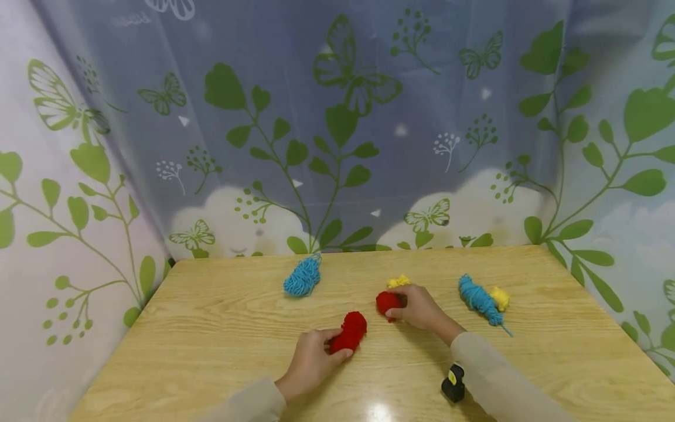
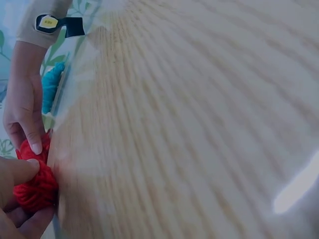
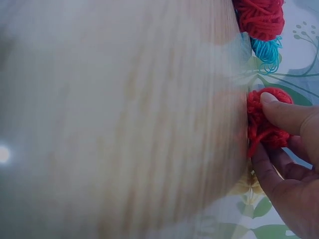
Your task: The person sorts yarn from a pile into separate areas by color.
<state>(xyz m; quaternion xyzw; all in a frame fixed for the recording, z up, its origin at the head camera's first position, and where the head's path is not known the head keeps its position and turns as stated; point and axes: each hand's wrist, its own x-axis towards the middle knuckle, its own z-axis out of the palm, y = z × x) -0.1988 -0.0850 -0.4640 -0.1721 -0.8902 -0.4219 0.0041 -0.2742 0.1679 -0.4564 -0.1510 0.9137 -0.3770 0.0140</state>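
Note:
My left hand (image 1: 311,358) grips a longish red yarn bundle (image 1: 352,329) by its near end, thumb on one side and fingers on the other. In the left wrist view the bundle's wound strands (image 2: 39,189) show between thumb and fingers. Farther right, my right hand (image 1: 420,308) pinches a smaller, rounder red yarn ball (image 1: 387,303). The right wrist view shows the thumb (image 3: 284,112) across this red ball (image 3: 269,122), with fingers beneath it. Both red pieces are at the tabletop, a short gap apart. Just behind the right hand lies a yellow yarn ball (image 1: 398,281), partly hidden.
A blue yarn bundle (image 1: 303,276) lies near the table's back edge. To the right, another blue bundle (image 1: 480,300) with a loose tail touches or nearly touches a yellow ball (image 1: 499,298). A black device (image 1: 453,384) sits by the right sleeve. Printed curtains (image 1: 348,193) surround the wooden table (image 1: 211,346).

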